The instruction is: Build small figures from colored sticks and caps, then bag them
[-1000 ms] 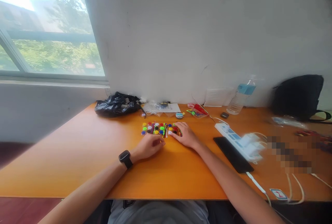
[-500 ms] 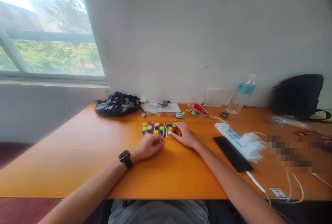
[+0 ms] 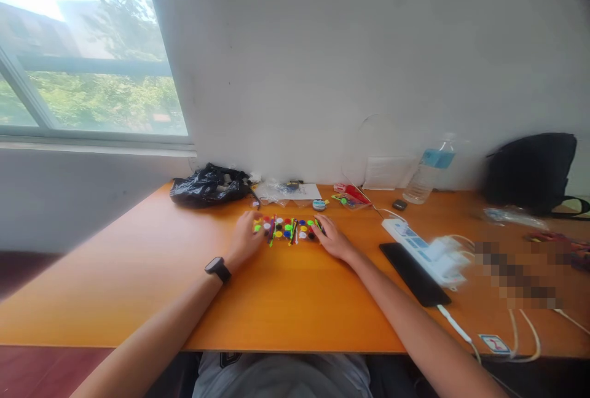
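Note:
A small board of coloured pegs (image 3: 288, 229) with bright sticks across it lies on the orange table (image 3: 138, 275), near the middle. My left hand (image 3: 246, 238), with a black watch on its wrist, rests at the board's left end with fingers touching the pegs. My right hand (image 3: 332, 239) lies at the board's right end, fingers stretched onto it. Neither hand visibly holds anything.
A black plastic bag (image 3: 207, 184), clear packets and small coloured bits lie along the wall. A water bottle (image 3: 428, 175), white power strip (image 3: 426, 252), black phone (image 3: 413, 274) and cables lie to the right. A black bag (image 3: 532, 171) sits far right.
My left hand has moved forward and left, from below the board to its left end. My right hand has shifted slightly along the right end.

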{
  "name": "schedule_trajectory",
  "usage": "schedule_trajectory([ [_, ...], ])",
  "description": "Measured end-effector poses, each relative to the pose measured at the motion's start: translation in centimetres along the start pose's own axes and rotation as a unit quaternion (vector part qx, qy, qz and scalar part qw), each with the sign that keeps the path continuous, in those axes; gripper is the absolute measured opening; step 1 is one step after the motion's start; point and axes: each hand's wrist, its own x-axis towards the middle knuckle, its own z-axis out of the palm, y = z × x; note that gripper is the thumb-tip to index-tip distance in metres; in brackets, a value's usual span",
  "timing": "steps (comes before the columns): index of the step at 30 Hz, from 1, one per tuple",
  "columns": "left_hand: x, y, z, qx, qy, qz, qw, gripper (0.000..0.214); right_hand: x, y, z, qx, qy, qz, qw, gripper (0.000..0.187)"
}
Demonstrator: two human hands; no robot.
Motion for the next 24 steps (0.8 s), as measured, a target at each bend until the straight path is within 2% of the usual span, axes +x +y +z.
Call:
schedule_trajectory([
  [7, 0.7, -2.1, 0.5, 0.0, -0.034, -0.06, 0.998, 0.03, 0.0, 0.1, 0.1, -0.001, -0.002, 0.005, 1.0, 0.063],
  [16, 1.2, -3.5, 1.2, -0.046, -0.068, -0.066, 0.995, 0.037, 0.0, -0.3, -0.1, 0.004, -0.018, 0.007, 1.0, 0.065],
  [19, 1.2, -3.2, 1.1, -0.061, -0.072, -0.048, 0.994, 0.036, -0.1, -0.7, -0.3, 0.01, -0.029, 0.017, 0.999, 0.067],
  [24, 1.0, -2.1, 0.8, -0.065, -0.092, 0.053, 0.992, 0.026, -0.2, -1.2, -0.7, 0.018, -0.033, 0.014, 0.999, 0.069],
])
